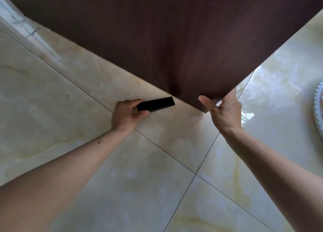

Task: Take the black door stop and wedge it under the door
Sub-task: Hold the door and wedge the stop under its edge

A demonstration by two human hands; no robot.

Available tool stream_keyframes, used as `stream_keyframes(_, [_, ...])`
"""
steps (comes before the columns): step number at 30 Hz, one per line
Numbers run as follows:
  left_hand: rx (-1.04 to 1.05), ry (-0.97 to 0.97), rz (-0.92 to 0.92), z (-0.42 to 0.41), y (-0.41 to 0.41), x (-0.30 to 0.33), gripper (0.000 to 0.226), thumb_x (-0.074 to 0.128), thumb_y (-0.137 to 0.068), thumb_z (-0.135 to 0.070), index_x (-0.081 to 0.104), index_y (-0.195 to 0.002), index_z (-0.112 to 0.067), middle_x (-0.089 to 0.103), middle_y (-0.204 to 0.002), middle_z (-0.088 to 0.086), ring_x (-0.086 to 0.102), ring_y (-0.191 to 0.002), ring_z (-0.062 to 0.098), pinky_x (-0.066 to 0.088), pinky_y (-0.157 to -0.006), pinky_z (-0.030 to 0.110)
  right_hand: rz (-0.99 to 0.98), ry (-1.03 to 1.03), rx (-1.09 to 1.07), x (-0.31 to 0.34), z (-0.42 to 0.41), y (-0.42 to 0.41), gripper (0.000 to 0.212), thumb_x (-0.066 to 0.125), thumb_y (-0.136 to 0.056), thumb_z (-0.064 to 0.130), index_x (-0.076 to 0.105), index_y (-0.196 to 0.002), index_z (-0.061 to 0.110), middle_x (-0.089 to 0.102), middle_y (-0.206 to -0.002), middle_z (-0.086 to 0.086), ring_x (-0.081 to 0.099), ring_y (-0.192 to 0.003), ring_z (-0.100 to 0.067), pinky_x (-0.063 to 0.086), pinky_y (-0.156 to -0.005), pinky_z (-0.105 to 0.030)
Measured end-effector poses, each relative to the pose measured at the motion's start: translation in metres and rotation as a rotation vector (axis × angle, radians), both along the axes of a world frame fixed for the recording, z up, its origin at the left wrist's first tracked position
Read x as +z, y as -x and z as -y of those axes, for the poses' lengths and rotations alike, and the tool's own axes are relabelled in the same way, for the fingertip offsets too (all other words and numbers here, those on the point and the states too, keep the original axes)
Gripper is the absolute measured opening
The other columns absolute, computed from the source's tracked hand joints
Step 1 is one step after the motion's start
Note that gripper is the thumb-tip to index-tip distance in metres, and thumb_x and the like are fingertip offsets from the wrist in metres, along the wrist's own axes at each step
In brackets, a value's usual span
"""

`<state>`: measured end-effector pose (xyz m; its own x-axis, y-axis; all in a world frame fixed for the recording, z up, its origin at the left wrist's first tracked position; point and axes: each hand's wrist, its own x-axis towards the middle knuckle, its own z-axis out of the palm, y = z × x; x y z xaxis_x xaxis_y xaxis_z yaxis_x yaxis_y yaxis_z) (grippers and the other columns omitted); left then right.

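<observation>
The dark brown wooden door [174, 39] fills the upper middle, its bottom corner reaching down to the floor near the centre. My left hand [125, 114] is shut on the thick end of the black door stop [157, 103], a flat black bar. The stop's free end points right toward the door's bottom edge, a short gap away from it. My right hand [223, 111] grips the door's free lower corner, thumb on the near face and fingers wrapped behind the edge.
Glossy cream marble floor tiles [87, 162] with dark grout lines lie all around. A white skirting strip [21, 22] runs at the upper left. A round white object with a toothed rim [319, 113] sits at the right edge.
</observation>
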<state>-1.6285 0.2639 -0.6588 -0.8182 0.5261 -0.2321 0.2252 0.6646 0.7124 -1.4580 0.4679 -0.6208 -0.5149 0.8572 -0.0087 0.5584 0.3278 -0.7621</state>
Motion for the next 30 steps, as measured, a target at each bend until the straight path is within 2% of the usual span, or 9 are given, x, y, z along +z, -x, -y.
stream_keyframes(3, [-0.002, 0.005, -0.025, -0.004, 0.0, -0.003, 0.043, 0.077, -0.074, -0.03, 0.068, -0.115, -0.02, 0.07, -0.108, 0.012, 0.057, -0.111, 0.032, 0.048, -0.092, 0.046, 0.047, -0.031, 0.01, 0.0, -0.003, 0.0, 0.065, 0.073, -0.078, 0.048, 0.04, -0.121, 0.012, 0.067, -0.095, -0.012, 0.058, -0.087, -0.035, 0.051, -0.076, -0.048])
stream_keyframes(6, [-0.019, 0.057, -0.09, -0.007, -0.001, -0.005, 0.043, 0.076, -0.075, -0.034, 0.069, -0.115, -0.02, 0.067, -0.111, 0.011, 0.052, -0.112, 0.033, 0.046, -0.092, 0.044, 0.068, -0.066, 0.018, 0.001, -0.004, 0.0, 0.066, 0.072, -0.078, 0.052, 0.041, -0.119, 0.01, 0.067, -0.092, -0.012, 0.058, -0.086, -0.037, 0.051, -0.075, -0.048])
stream_keyframes(12, [-0.051, 0.119, -0.161, -0.018, -0.004, -0.006, 0.039, 0.073, -0.076, -0.04, 0.07, -0.11, -0.022, 0.064, -0.1, 0.014, 0.051, -0.105, 0.035, 0.046, -0.087, 0.046, 0.072, -0.081, 0.018, 0.002, -0.003, 0.0, 0.068, 0.072, -0.077, 0.052, 0.041, -0.12, 0.01, 0.068, -0.089, -0.012, 0.058, -0.084, -0.037, 0.051, -0.074, -0.049])
stream_keyframes(22, [-0.075, 0.118, -0.204, -0.027, -0.007, -0.008, 0.034, 0.07, -0.077, -0.039, 0.07, -0.106, -0.022, 0.059, -0.091, 0.012, 0.052, -0.101, 0.033, 0.046, -0.087, 0.047, 0.068, -0.092, 0.012, 0.001, -0.005, 0.0, 0.067, 0.074, -0.076, 0.05, 0.043, -0.119, 0.008, 0.068, -0.085, -0.007, 0.056, -0.074, -0.032, 0.048, -0.066, -0.039])
stream_keyframes(30, [-0.14, 0.122, -0.303, -0.026, -0.004, -0.013, 0.041, 0.073, -0.075, -0.04, 0.071, -0.107, -0.015, 0.062, -0.088, 0.017, 0.055, -0.096, 0.037, 0.046, -0.085, 0.047, 0.065, -0.103, 0.004, -0.001, -0.004, 0.002, 0.07, 0.075, -0.076, 0.049, 0.044, -0.124, 0.008, 0.07, -0.088, -0.009, 0.056, -0.075, -0.03, 0.048, -0.069, -0.038])
